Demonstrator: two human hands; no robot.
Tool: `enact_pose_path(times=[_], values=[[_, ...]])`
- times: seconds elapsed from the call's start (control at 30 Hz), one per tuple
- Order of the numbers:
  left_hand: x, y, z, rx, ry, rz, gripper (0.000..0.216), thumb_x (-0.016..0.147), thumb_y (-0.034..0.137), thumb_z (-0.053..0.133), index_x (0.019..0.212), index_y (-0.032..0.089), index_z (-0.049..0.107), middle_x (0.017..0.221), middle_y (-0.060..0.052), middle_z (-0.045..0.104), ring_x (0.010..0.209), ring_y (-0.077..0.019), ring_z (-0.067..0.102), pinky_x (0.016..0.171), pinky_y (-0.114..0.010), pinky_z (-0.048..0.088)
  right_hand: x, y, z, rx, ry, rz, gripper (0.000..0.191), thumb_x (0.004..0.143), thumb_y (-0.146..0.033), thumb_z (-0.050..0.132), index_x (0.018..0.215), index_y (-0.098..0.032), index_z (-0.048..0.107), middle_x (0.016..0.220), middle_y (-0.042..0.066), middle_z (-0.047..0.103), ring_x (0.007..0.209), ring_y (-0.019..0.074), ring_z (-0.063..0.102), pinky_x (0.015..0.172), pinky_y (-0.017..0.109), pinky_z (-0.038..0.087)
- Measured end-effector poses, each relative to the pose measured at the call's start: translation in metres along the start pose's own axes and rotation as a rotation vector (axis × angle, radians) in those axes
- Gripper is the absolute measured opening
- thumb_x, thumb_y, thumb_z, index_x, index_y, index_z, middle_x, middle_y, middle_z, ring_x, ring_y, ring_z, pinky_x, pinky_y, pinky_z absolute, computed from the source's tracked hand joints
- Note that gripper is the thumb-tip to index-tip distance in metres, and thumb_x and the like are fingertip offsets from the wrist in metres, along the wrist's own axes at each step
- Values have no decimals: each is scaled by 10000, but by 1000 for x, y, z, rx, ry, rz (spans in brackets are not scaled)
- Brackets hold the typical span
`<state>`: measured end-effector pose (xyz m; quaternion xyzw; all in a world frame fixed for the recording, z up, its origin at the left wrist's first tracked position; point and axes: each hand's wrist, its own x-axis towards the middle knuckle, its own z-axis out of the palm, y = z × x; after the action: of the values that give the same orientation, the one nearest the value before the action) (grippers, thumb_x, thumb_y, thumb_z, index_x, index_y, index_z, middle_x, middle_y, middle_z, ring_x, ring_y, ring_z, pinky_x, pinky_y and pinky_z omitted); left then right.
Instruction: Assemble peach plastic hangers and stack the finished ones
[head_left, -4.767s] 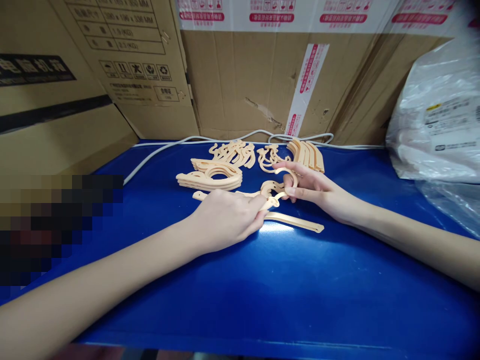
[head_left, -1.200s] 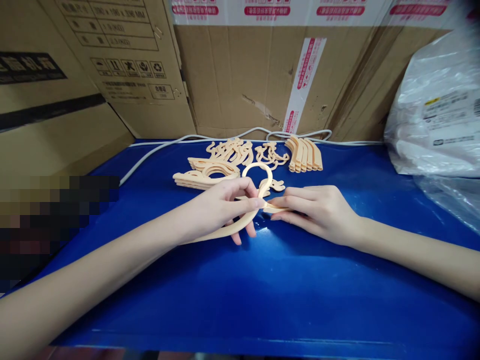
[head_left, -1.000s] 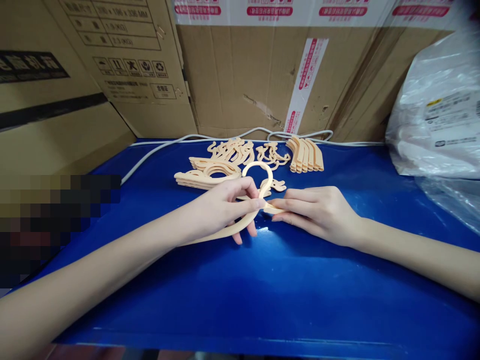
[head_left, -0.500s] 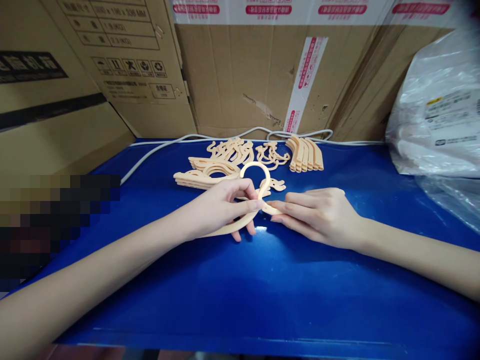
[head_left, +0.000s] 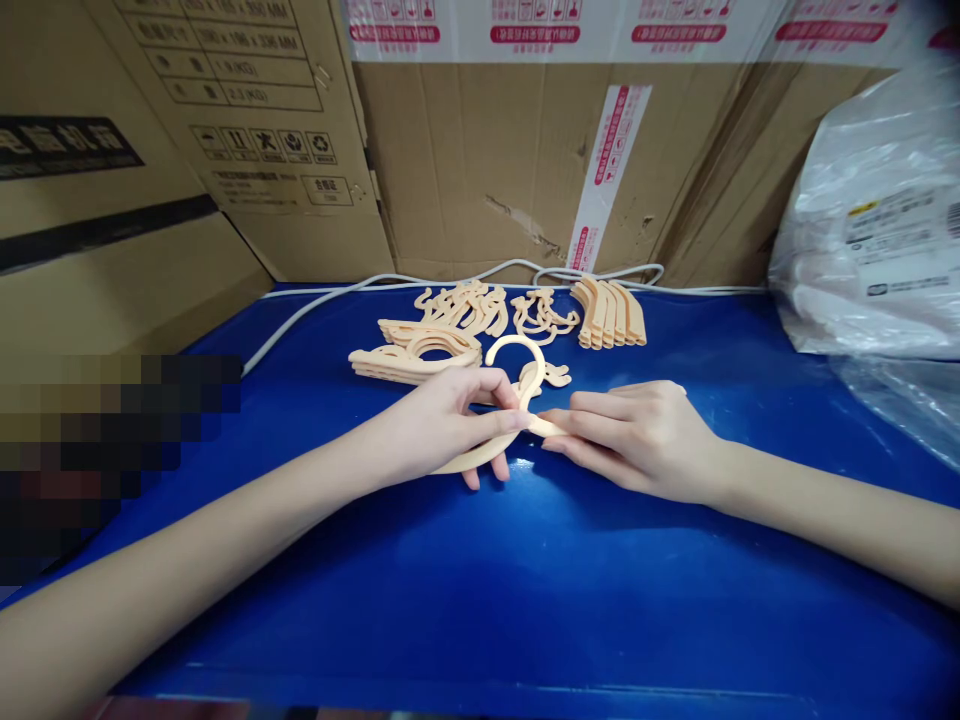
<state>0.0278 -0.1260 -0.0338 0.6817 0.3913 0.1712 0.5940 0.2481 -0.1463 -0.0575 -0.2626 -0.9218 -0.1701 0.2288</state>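
A cream plastic clothes hanger [head_left: 480, 456] is held between my two hands above the blue table. Its curved hook [head_left: 538, 352] points up, with the open end to the left. My left hand [head_left: 472, 415] is closed on the joint at the hook's base, thumb on top, and the left arm of the hanger runs beneath the palm. My right hand [head_left: 637, 435] pinches the short right arm piece [head_left: 546, 427], whose outer end is hidden under the fingers. Just behind my left hand lies a stack of cream hanger pieces [head_left: 390, 362].
Loose hanger hooks [head_left: 465, 305] and a row of curved arm pieces [head_left: 613, 312] lie at the back of the blue table [head_left: 480, 600]. A white cable [head_left: 322, 296] runs behind them. Cardboard boxes [head_left: 480, 150] wall the back and left; a plastic-wrapped package [head_left: 877, 220] stands right.
The hook has shifted slightly right and lower in view, and its joint sits closer to my right fingers. Both hands keep their grip. The view has tilted up a little.
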Motion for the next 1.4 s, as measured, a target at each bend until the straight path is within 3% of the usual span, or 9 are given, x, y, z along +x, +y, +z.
enact_pose_path(times=[0.1, 0.27, 0.4, 0.57, 0.77, 0.93, 1.2, 1.4], values=[[-1, 0, 1, 52, 14, -23, 231, 860, 375, 593, 842, 175, 479, 648, 35, 566, 508, -108, 600, 391, -165, 455, 0, 1, 1, 30, 1, 11, 306, 988, -317, 469, 851, -175, 703, 625, -21, 597, 483, 91, 443, 512, 255, 321], [-6, -1, 2, 256, -17, 86, 237, 931, 401, 489, 863, 174, 504, 801, 14, 632, 480, -61, 519, 441, -183, 404, 1, 2, 3, 115, 29, 57, 247, 954, -310, 524, 828, -172, 686, 635, -13, 606, 525, 98, 470, 555, 262, 335], [-12, 2, 2, 585, 21, 217, 312, 944, 404, 471, 736, 173, 491, 667, 37, 528, 540, -83, 427, 496, -212, 303, 2, 1, 2, 138, 68, 102, 245, 934, -351, 551, 799, -172, 652, 659, -1, 639, 602, 115, 559, 617, 289, 356], [-14, 6, 0, 753, 15, 198, 441, 974, 491, 382, 667, 178, 433, 618, 35, 452, 529, -101, 368, 507, -247, 237, 5, 2, 0, 73, 83, 110, 224, 902, -397, 583, 809, -194, 609, 693, 4, 648, 668, 154, 549, 723, 343, 368], [-16, 8, -2, 828, -57, 190, 424, 984, 463, 380, 672, 181, 437, 618, 26, 469, 539, -116, 390, 517, -258, 231, 3, 4, 1, 111, 130, 137, 293, 824, -432, 665, 950, -188, 562, 876, 61, 682, 842, 227, 588, 792, 389, 419], [-17, 9, -2, 857, -81, 209, 477, 1003, 472, 328, 656, 179, 473, 598, 14, 505, 520, -126, 416, 513, -279, 204, 2, 3, 1, 141, 129, 138, 396, 858, -430, 628, 1158, -187, 539, 972, 78, 684, 956, 251, 597, 875, 429, 437], [-16, 8, 0, 864, -78, 213, 478, 995, 466, 345, 632, 178, 461, 562, 13, 494, 491, -122, 394, 510, -278, 195, 3, 2, -3, 90, 165, 103, 365, 917, -475, 545, 1143, -188, 558, 1087, 126, 651, 1003, 257, 589, 834, 421, 425], [-17, 8, 1, 925, -83, 219, 489, 993, 483, 336, 621, 180, 427, 554, 12, 483, 485, -121, 384, 509, -283, 179, 1, 0, -7, -13, 223, 134, 262, 965, -420, 466, 1067, -216, 594, 929, 79, 657, 871, 231, 568, 815, 418, 370]])
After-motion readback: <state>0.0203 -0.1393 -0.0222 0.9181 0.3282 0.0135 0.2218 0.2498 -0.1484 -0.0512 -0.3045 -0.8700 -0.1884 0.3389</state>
